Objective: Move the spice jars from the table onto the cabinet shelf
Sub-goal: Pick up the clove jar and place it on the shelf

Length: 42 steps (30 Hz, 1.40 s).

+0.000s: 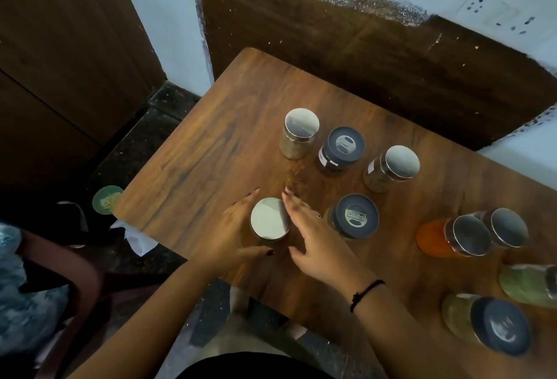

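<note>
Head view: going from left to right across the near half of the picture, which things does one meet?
Green dish on the floor → left hand → silver-lidded jar → right hand → orange jar. The other jars overlap in this order, so they are left out.

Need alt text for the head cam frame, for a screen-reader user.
Seen from above, a person's left hand and right hand flank a silver-lidded spice jar near the front-left edge of a wooden table. Eight other jars with silver or dark lids stand further right, among them an orange jar.
</note>
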Tool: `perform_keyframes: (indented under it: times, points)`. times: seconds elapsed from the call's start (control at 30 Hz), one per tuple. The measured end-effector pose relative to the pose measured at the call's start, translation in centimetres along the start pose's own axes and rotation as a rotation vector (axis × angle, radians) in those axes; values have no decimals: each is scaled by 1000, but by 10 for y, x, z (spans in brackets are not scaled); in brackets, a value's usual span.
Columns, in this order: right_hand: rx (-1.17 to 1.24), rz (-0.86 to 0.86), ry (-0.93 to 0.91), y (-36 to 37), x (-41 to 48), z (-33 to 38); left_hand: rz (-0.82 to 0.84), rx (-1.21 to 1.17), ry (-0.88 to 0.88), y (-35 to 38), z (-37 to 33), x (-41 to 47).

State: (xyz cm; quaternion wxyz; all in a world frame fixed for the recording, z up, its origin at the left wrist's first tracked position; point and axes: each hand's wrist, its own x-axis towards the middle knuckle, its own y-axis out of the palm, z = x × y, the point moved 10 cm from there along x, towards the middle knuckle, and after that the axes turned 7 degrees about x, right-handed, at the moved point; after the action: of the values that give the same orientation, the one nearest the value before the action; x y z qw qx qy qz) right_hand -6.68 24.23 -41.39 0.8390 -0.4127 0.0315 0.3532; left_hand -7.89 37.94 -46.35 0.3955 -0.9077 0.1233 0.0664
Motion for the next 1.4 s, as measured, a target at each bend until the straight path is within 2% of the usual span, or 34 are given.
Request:
perform_keyframes:
  times: [0.27,0.47,0.63,0.77,1.07,1.23,1.4]
  points:
    - [97,-33,80,17,6,-24,-51,-116,8,11,15,3]
    - [177,-64,104,18,8,-31,-84,-166,-81,10,18,9]
    - [251,-118,68,6,4,-29,-118,-241,-67,-2,10,8]
    - [278,-208,30,-14,0,-22,-150,-409,-85,-22,-5,11]
    - [408,-363,-114,-55,-11,4,-101,-584,25,-74,-57,23]
    - [608,-401,-154,-68,-25,18,-89,-668,75,-93,-86,19]
    - [917,-386,-195,-73,-41,29,-40,-717,125,-100,-110,15]
